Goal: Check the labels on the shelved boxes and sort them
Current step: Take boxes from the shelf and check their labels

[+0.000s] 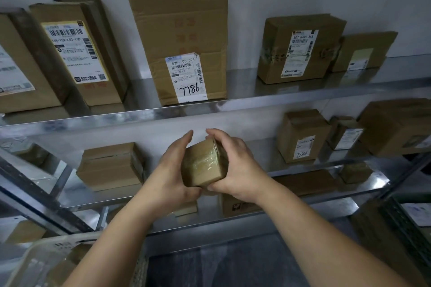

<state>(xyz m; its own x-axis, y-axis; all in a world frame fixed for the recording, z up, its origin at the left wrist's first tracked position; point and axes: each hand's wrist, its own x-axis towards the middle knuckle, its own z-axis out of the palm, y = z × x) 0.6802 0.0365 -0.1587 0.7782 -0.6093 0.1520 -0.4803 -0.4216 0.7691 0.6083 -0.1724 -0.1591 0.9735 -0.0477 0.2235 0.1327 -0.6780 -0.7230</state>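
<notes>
Small box [205,165] is held up in front of the middle shelf [303,171], clear of it. L hand [171,170] cups its left side, thumb hooked under. R hand [235,165] clamps the right side, fingers curled over the top edge. Risk: the tape wrap looks slick, so the box could slip mid-turn & drop. No label on the faces showing; far side & underside hidden. Box labels at far right are too blurred to read.

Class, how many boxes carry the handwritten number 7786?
2: the tall box mid upper shelf, and a small box right on the shelf below. Others may be hidden.
</notes>
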